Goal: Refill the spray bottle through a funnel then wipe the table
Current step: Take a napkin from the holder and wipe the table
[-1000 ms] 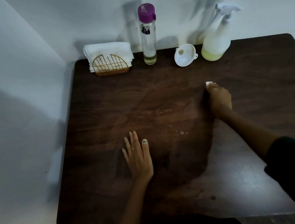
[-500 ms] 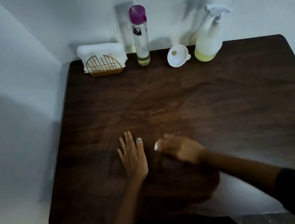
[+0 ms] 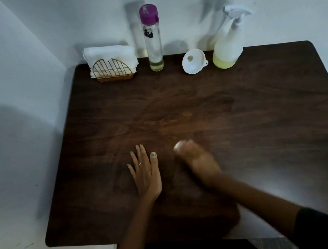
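Wiping was the step in hand, and the right hand [image 3: 197,159] was a blur low in the middle of the frame, fingers curled over a scrap of white, a tissue [image 3: 178,144] by the look of it, peeking out at the fingertips. It was too smeared to tell how tightly that hand was closed. The left hand [image 3: 145,172] lay flat just beside it to the left, fingers spread, palm on the dark wooden table [image 3: 260,113], holding nothing.

A wad like that was probably soft and near weightless. It would bunch and slip from under the fingers, so pressing down with the whole palm looked better than pinching an edge.

Up along the top edge of the table, well apart from both hands, stood 4 things in a row. The spray bottle [image 3: 227,45] sat at upper right with its trigger head on and pale yellow liquid low in the body, so the refill looked done. It was likely light, smooth plastic, best taken around the neck under the trigger. The white funnel [image 3: 193,63] lay tipped on its side just left of it. Next came the tall clear bottle [image 3: 151,39] with the purple cap, nearly drained. The gold wire napkin holder [image 3: 113,68], full of white napkins, sat at upper left.
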The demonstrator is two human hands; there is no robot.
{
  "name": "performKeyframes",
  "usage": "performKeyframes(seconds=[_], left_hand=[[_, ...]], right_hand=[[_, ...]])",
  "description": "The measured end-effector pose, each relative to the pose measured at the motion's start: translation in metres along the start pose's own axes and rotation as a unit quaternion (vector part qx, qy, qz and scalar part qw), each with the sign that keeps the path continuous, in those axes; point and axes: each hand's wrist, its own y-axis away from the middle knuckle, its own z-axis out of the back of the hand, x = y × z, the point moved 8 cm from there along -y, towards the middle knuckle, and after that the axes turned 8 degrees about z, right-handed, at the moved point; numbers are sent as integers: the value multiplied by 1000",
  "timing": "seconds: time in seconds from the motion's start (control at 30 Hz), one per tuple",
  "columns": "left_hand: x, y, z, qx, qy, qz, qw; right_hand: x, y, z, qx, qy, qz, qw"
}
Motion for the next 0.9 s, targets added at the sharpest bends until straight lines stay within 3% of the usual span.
performKeyframes(seconds=[0.1, 0.17, 0.2, 0.27, 0.33, 0.4, 0.53, 0.63, 0.77, 0.83, 0.9], left_hand=[[-1, 1, 0, 2, 1, 0, 1000], [-2, 2, -1, 5, 2, -3, 1000], [-2, 3, -2, 5, 2, -5, 1000], [-3, 6, -3, 3, 3, -9, 1000], [-3, 8, -4, 1, 3, -10, 1000], [-4, 11, -6, 2, 1, -11, 1000], [-5, 17, -10, 3, -5, -12, 1000], [-4, 18, -13, 0, -18, -14, 1000], [-4, 20, -16, -8, -36, -16, 999], [-4, 19, -18, -14, -48, -15, 999], [-5, 19, -18, -12, -45, -13, 999]], right_hand=[[95, 45, -25, 38, -82, 208, 974], [104, 63, -36, 71, -113, 301, 944], [97, 59, -34, 95, -133, 305, 938], [55, 37, -17, 108, -139, 233, 956], [-6, 14, 8, 47, -72, 173, 981], [-82, -1, 26, -3, -66, 34, 997], [-183, 7, 55, -75, -63, -219, 971], [-171, 8, 52, -103, -46, -267, 957], [-54, 23, 12, 6, -67, -60, 996], [18, 45, -2, 11, -116, 88, 989], [62, 69, -20, 70, -119, 169, 976]])
